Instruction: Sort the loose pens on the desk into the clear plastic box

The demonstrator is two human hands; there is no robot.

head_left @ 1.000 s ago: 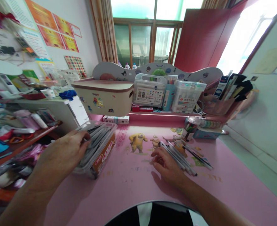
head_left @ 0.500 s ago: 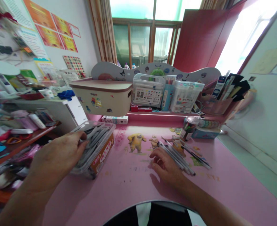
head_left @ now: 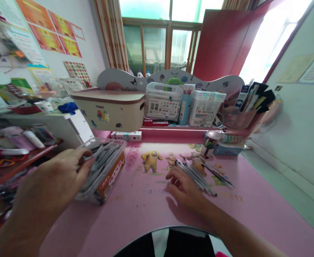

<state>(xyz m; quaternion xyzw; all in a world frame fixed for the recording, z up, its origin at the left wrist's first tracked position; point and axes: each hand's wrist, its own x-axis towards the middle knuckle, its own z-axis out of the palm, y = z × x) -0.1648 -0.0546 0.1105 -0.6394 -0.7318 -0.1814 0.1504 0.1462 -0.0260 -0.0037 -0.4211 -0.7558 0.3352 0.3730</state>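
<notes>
My left hand (head_left: 56, 175) is over the near left part of a clear plastic box (head_left: 112, 175) with an orange-brown label. Many grey pens (head_left: 103, 160) fill the box. Thumb and forefinger come together at the pens; what lies between them is too small to make out. My right hand (head_left: 183, 187) rests on the pink desk (head_left: 135, 221), fingers loosely curled and apart, with nothing visible in it. Just right of its fingers lies a loose group of grey pens (head_left: 196, 176), and beyond them some thin black ones (head_left: 218, 175).
A lidded cream bin (head_left: 108, 112), clear marker cases (head_left: 163, 103) and a pen holder (head_left: 238, 116) stand on the raised shelf behind. At the desk's back right are a clear jar (head_left: 210, 142) and a blue box (head_left: 227, 149). A cluttered side shelf (head_left: 36, 153) is at left.
The whole view has shifted slightly, moving the scene leftward. My left hand has drawn back a little toward the near left edge of the box. My right hand looks unchanged on the desk.
</notes>
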